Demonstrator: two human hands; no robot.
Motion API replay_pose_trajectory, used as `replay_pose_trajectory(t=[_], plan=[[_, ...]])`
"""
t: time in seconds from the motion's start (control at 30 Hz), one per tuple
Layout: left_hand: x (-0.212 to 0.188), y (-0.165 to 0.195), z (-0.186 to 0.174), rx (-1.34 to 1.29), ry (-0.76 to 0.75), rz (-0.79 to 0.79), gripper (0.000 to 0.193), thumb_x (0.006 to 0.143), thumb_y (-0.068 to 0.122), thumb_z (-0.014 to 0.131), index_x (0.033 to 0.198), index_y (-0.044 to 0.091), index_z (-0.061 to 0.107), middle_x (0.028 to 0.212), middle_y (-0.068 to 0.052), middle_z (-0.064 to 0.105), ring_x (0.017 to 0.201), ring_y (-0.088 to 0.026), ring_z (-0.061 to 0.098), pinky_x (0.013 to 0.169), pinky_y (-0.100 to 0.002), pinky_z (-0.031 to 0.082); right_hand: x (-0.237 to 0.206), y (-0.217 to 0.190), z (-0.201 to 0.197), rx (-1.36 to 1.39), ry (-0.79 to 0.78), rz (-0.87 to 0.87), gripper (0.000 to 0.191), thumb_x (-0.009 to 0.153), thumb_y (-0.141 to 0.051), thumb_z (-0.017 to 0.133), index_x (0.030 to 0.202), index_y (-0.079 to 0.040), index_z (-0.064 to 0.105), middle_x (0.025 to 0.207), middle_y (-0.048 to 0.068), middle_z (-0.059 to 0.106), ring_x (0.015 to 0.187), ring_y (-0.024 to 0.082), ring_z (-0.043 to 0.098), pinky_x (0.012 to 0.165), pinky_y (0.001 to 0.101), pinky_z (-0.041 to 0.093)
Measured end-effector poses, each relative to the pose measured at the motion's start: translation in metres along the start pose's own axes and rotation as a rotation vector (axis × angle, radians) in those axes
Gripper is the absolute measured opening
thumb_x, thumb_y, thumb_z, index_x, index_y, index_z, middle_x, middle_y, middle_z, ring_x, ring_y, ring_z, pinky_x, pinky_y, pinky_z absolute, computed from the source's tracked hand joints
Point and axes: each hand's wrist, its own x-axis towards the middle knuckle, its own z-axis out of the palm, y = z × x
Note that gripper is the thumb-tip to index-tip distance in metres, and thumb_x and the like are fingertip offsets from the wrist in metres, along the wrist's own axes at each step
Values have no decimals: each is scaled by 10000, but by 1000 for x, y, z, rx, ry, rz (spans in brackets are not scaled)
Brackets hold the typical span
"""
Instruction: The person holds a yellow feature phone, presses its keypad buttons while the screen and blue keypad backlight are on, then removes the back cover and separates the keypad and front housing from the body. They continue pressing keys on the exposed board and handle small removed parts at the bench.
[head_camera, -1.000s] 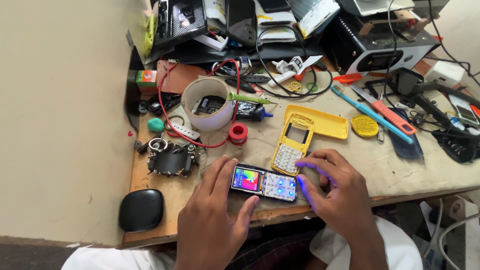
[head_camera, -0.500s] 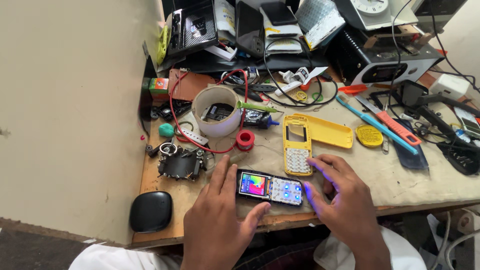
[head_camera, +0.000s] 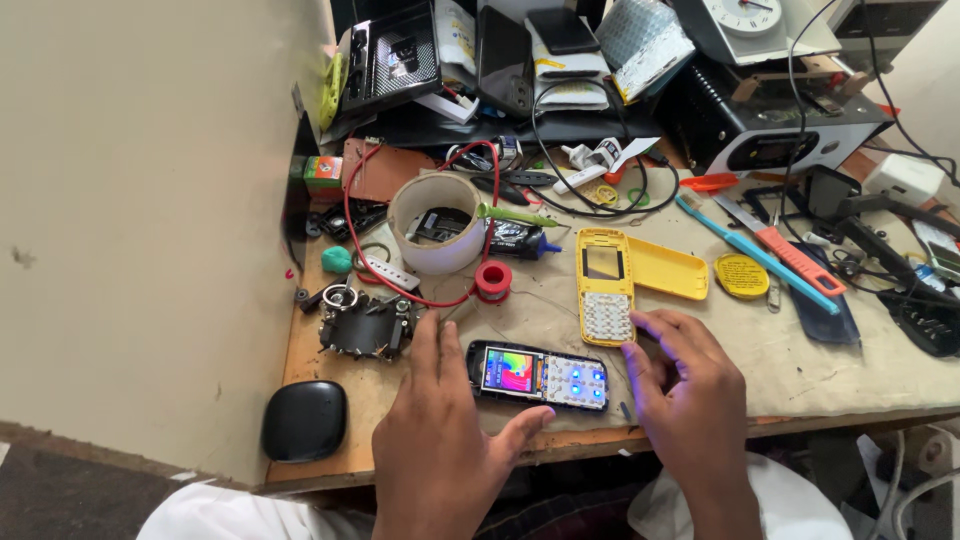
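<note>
Head view: bare phone board (head_camera: 540, 376), screen lit, flat at surface (head_camera: 800, 370) front edge. Left hand (head_camera: 445, 440) open, thumb bracing lower edge; right hand (head_camera: 690, 385) loose, fingertips at keypad end. Best steadied both ends, light pressure; yellow housing (head_camera: 605, 285) just behind.

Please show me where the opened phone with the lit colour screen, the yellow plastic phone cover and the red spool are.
Opened phone with lit colour screen (head_camera: 538, 376), head view, keypad board.
Yellow plastic phone cover (head_camera: 604, 285), head view, middle.
Red spool (head_camera: 493, 279), head view, top.

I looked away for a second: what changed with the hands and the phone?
Little. The right hand slid off the lit phone's keypad end, toward the yellow phone shell. The left hand stays at the screen end. Phone stays flat and lit; nothing picked up.
</note>
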Motion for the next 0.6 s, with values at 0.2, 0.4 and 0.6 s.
replay_pose_trajectory(t=[0.2,0.4,0.6], plan=[[-11,0,-2,-53,19,29,1032,692,570,807,1455,-24,447,1559,-209,392,1218,-436,581,814,-490,541,-5,-5,-4,-11,-55,44,258,832,-82,763,1090,-79,771,1003,56,698,539,156,521,569,324,472],[-5,1,-2,-183,172,77,792,745,392,811,1395,37,531,1540,-221,420,1217,-447,590,791,-467,546,1,-5,4,-2,39,-23,182,825,-105,790,1007,-95,790,948,38,704,545,117,542,545,295,463],[-13,2,6,-318,370,216,448,867,229,756,1242,10,650,1344,-154,607,1156,-347,668,874,-421,568,-8,5,6,113,105,29,148,892,-74,773,1040,-80,773,933,22,714,573,86,519,523,267,421]])
